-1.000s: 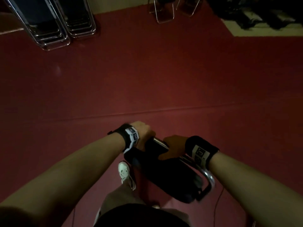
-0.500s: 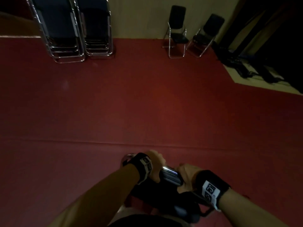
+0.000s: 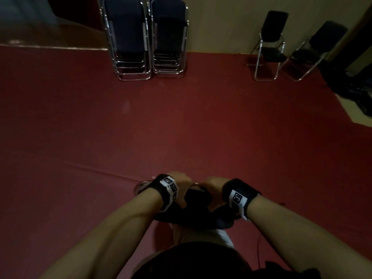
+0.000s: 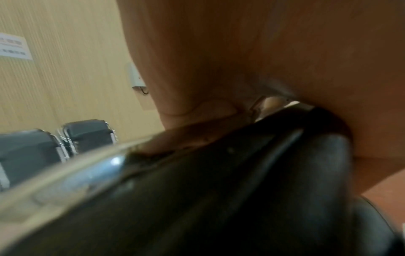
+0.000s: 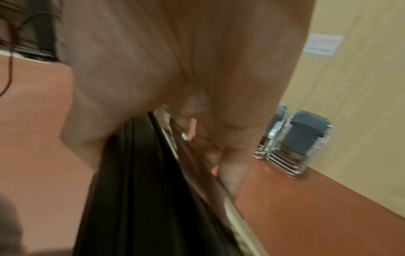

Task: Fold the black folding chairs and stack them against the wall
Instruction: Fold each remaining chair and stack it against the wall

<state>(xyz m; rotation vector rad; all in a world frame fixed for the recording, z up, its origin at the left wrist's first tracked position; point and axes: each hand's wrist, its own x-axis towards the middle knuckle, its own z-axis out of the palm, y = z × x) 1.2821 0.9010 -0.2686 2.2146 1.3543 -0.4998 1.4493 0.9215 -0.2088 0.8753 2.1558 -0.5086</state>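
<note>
The person holds a folded black chair (image 3: 198, 210) low in front of the body, above the red floor (image 3: 181, 127). The left hand (image 3: 182, 185) and the right hand (image 3: 213, 187) both grip its top edge, with fingers curled around the metal tube. Two stacks of folded chairs (image 3: 148, 37) lean against the wall (image 3: 221, 23) ahead, and two open chairs (image 3: 289, 43) stand to their right.

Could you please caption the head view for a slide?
Both hands, left and right, carry a folded chair toward two stacks at the wall.
</note>
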